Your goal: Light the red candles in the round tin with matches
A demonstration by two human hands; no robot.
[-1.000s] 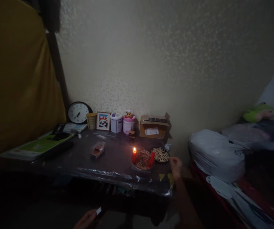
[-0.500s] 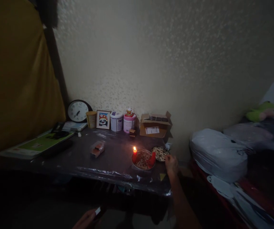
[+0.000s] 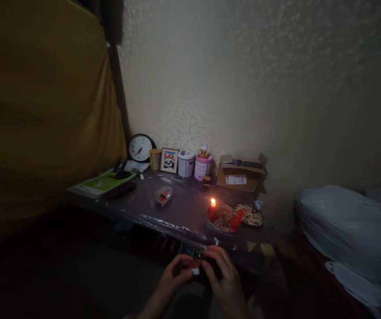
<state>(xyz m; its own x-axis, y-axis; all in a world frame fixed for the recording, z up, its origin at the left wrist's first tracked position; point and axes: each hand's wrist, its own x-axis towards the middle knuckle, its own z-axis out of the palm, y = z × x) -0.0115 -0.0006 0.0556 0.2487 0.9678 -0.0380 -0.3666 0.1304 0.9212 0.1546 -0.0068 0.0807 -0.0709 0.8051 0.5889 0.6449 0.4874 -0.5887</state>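
In a dim room, lit by one flame, largest item first:

- Pale wall with a fine speckled texture [image 3: 260, 88], behind everything.
- Mustard-yellow cloth hanging [image 3: 44, 110], matte and softly folded, filling the left side.
- Dark table under a glossy, wrinkled clear plastic sheet [image 3: 184, 208], set against the wall.
- White plastic-wrapped bundle [image 3: 336, 217], rounded and creased, to the right of the table.
- Flat green-covered book [image 3: 102, 182], at the table's left end.
- Brown cardboard box with open flaps [image 3: 240, 175], against the wall.
- Round black-rimmed clock with a white face [image 3: 140, 147], leaning on the wall.
- Two shallow round dishes [image 3: 223, 218], side by side near the right front corner; their contents are too dim to tell.
- White cylindrical tin [image 3: 186, 163] and pink cylindrical tin [image 3: 203, 166], next to each other.
- Small framed panda picture [image 3: 169, 160], upright, left of the tins.
- Short red candle [image 3: 212, 209], lit, at the nearer dish's left rim.
- Left hand [image 3: 173, 277] and right hand [image 3: 222, 277], low in front of the table edge, fingers curled together around a small dark object [image 3: 195, 266] with a red-and-white edge, held between them.
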